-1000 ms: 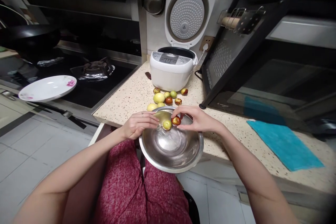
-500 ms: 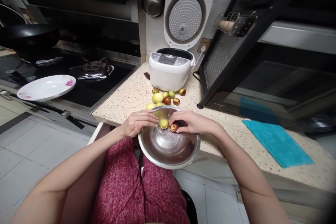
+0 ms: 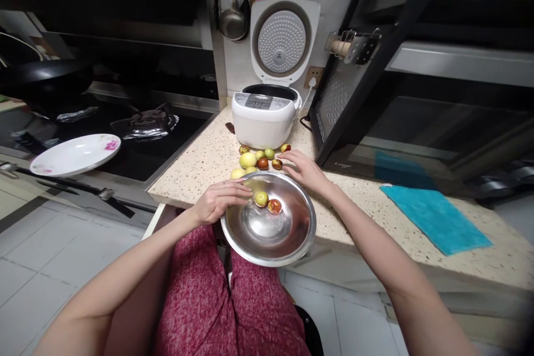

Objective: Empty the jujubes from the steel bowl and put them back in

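A steel bowl (image 3: 267, 233) rests at the counter's front edge, partly over my lap. Inside it lie a yellow-green jujube (image 3: 261, 198) and a reddish jujube (image 3: 274, 206). My left hand (image 3: 219, 200) grips the bowl's left rim, fingers curled over it. My right hand (image 3: 305, 169) is beyond the bowl, fingers stretched toward the loose fruits on the counter, holding nothing. Several jujubes (image 3: 258, 159), green, yellow and red-brown, lie between the bowl and the rice cooker.
A white rice cooker (image 3: 263, 117) with its lid up stands at the back. A black rack (image 3: 367, 67) fills the right side, with a blue cloth (image 3: 434, 214) before it. A floral plate (image 3: 75, 153) sits on the stove's edge at left.
My right hand has let the reddish jujube go into the bowl and moved back over the rim toward the fruits on the counter. The left hand stays on the rim.
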Tool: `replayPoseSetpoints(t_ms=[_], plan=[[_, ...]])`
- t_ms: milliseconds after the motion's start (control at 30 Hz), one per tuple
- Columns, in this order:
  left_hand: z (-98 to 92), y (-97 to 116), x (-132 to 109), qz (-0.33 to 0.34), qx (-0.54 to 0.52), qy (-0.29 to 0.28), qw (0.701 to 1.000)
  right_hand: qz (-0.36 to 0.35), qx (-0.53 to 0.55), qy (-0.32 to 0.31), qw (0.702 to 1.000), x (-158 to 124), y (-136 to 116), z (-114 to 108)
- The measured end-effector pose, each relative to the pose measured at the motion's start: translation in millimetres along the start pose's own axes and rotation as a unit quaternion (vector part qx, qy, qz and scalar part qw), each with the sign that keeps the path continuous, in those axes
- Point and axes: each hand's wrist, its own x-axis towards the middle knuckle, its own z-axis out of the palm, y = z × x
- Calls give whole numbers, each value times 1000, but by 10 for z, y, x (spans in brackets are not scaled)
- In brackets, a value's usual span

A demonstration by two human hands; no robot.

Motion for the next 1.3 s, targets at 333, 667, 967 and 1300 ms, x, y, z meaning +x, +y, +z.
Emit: replayPoseSetpoints(t_ms=[333,667,967,1300], plan=[[36,-42,-44,-3,-19,3,1000,33,-22,-45,998,16,117,213],[75,-84,-86,-8,-35,7,999,37,54,51,997,76,2,233],[60,-57,-68,-8,-31,9,999,-75,168,13,983,24,-478,-162],[26,-20,-12,-7,-31,1,999,-132,30,-169,976,-21,-590,-184]])
